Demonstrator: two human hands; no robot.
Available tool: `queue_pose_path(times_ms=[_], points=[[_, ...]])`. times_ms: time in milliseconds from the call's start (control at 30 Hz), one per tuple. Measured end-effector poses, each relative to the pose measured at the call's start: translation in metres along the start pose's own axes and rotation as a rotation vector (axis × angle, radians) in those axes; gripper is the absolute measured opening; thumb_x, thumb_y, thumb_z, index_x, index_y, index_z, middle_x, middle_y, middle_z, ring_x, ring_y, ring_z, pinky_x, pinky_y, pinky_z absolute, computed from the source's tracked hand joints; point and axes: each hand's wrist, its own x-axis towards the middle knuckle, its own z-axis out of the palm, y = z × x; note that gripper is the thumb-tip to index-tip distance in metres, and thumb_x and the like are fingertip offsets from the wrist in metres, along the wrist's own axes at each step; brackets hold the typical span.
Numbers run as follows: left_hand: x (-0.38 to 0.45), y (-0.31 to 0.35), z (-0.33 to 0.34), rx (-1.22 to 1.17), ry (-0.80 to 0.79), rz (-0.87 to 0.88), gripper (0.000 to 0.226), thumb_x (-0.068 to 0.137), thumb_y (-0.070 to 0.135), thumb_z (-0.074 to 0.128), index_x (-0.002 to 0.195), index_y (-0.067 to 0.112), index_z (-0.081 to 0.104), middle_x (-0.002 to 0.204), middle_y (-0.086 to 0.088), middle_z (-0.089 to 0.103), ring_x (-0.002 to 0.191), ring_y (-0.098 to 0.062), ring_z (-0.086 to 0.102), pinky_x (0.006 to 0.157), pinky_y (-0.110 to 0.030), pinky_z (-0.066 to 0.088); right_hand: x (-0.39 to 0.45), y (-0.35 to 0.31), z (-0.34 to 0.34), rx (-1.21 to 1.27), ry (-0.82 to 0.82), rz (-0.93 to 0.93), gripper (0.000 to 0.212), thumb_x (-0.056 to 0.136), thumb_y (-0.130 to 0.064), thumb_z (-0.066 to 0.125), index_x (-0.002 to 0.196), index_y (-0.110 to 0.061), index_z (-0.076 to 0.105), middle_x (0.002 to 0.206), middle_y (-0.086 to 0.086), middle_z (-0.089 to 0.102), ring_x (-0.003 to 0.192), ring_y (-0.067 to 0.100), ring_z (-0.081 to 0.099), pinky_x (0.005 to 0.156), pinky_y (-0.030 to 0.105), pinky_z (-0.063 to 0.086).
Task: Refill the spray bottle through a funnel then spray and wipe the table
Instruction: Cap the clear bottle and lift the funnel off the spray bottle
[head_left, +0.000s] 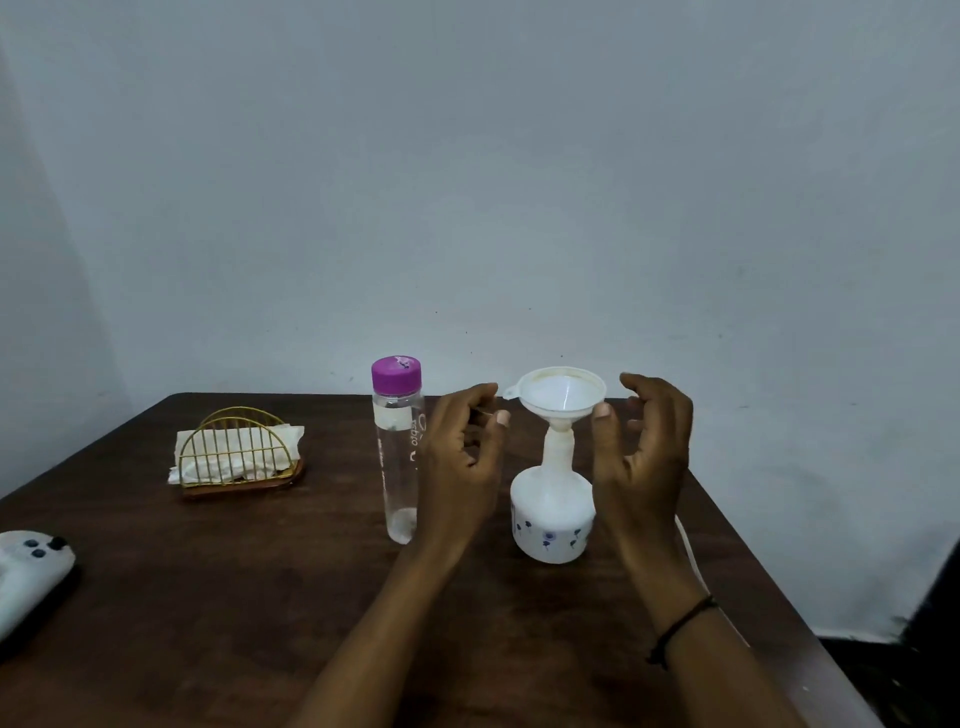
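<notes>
Starting at the left edge of the frame, a white cloth-like object with dark dots (31, 571) lies on the dark brown wooden table (208, 597), and behind it a gold wire holder of white paper napkins (240, 453) stands ready for wiping. Centre frame, the clear plastic water bottle with a purple cap (397, 447) stands upright and capped, partly behind the left hand (462, 467), whose fingers are loosely curled, holding nothing. Right of it, the white plastic funnel (558, 395) sits in the neck of the white flower-printed spray bottle (551, 512). The right hand (644, 457) hovers beside it, fingers apart, thumb near the rim. Funnel seating looks done; next, probably, uncapping and pouring steadily.
</notes>
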Motion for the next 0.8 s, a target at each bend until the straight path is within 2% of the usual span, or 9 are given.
queue_pose_path(times_ms=[100, 200, 300, 367, 467, 600, 667, 800], points=[[0.0, -0.001, 0.008, -0.04, -0.037, -0.082, 0.03, 0.096, 0.011, 0.062, 0.125, 0.018, 0.06, 0.107, 0.008, 0.063, 0.093, 0.002, 0.061, 0.072, -0.01, 0.048, -0.003, 0.005, 0.002, 0.042, -0.1, 0.103, 0.048, 0.09, -0.037, 0.05, 0.129, -0.009, 0.052, 0.124, -0.005, 0.05, 0.113, 0.02, 0.056, 0.092, 0.043, 0.052], [0.0, -0.002, 0.012, -0.074, -0.047, -0.174, 0.033, 0.098, 0.016, 0.059, 0.13, 0.017, 0.059, 0.111, 0.016, 0.062, 0.099, 0.005, 0.06, 0.078, -0.012, 0.048, -0.005, 0.006, 0.003, 0.107, -0.198, 0.148, 0.046, 0.09, -0.037, 0.052, 0.132, -0.018, 0.048, 0.122, -0.011, 0.055, 0.115, 0.01, 0.056, 0.095, 0.037, 0.051], [0.0, -0.006, 0.013, -0.162, -0.03, -0.29, 0.023, 0.099, 0.02, 0.058, 0.12, 0.024, 0.064, 0.108, 0.012, 0.07, 0.098, -0.001, 0.065, 0.081, -0.022, 0.054, -0.007, 0.008, 0.004, 0.138, -0.253, 0.144, 0.04, 0.09, -0.03, 0.057, 0.128, -0.026, 0.048, 0.121, -0.023, 0.057, 0.116, 0.004, 0.057, 0.095, 0.036, 0.052], [0.003, -0.003, 0.015, -0.277, -0.01, -0.401, 0.016, 0.099, 0.02, 0.057, 0.105, 0.023, 0.07, 0.094, 0.004, 0.075, 0.086, -0.007, 0.068, 0.075, -0.028, 0.056, -0.009, 0.009, 0.005, 0.132, -0.265, 0.183, 0.051, 0.088, -0.038, 0.056, 0.135, -0.024, 0.044, 0.129, -0.013, 0.057, 0.119, 0.008, 0.056, 0.096, 0.038, 0.052], [0.009, 0.003, 0.017, -0.408, -0.006, -0.511, 0.02, 0.099, 0.022, 0.057, 0.091, 0.013, 0.073, 0.079, -0.001, 0.073, 0.073, -0.009, 0.065, 0.068, -0.026, 0.054, -0.01, 0.009, 0.005, 0.131, -0.274, 0.236, 0.068, 0.083, -0.05, 0.053, 0.146, -0.03, 0.033, 0.137, -0.007, 0.052, 0.122, 0.013, 0.056, 0.096, 0.036, 0.053], [0.014, 0.007, 0.019, -0.479, -0.042, -0.574, 0.027, 0.097, 0.026, 0.058, 0.094, 0.002, 0.07, 0.077, -0.004, 0.07, 0.068, -0.01, 0.062, 0.063, -0.021, 0.053, -0.009, 0.007, 0.004, 0.111, -0.263, 0.202, 0.066, 0.086, -0.048, 0.052, 0.146, -0.025, 0.037, 0.139, -0.004, 0.052, 0.123, 0.018, 0.057, 0.095, 0.043, 0.054], [0.016, 0.008, 0.019, -0.487, -0.065, -0.6, 0.029, 0.097, 0.027, 0.06, 0.096, -0.001, 0.068, 0.076, -0.005, 0.068, 0.067, -0.011, 0.06, 0.063, -0.022, 0.052, -0.009, 0.007, 0.004, 0.104, -0.257, 0.195, 0.065, 0.087, -0.046, 0.052, 0.146, -0.024, 0.038, 0.14, -0.003, 0.053, 0.123, 0.017, 0.057, 0.095, 0.042, 0.054], [0.026, 0.016, 0.021, -0.593, -0.104, -0.679, 0.019, 0.097, 0.023, 0.059, 0.089, 0.007, 0.065, 0.069, -0.003, 0.063, 0.062, -0.01, 0.056, 0.058, -0.021, 0.048, -0.007, 0.006, 0.003, 0.13, -0.247, 0.191, 0.063, 0.089, -0.042, 0.054, 0.148, -0.027, 0.037, 0.144, -0.005, 0.05, 0.127, 0.014, 0.054, 0.097, 0.041, 0.054]])
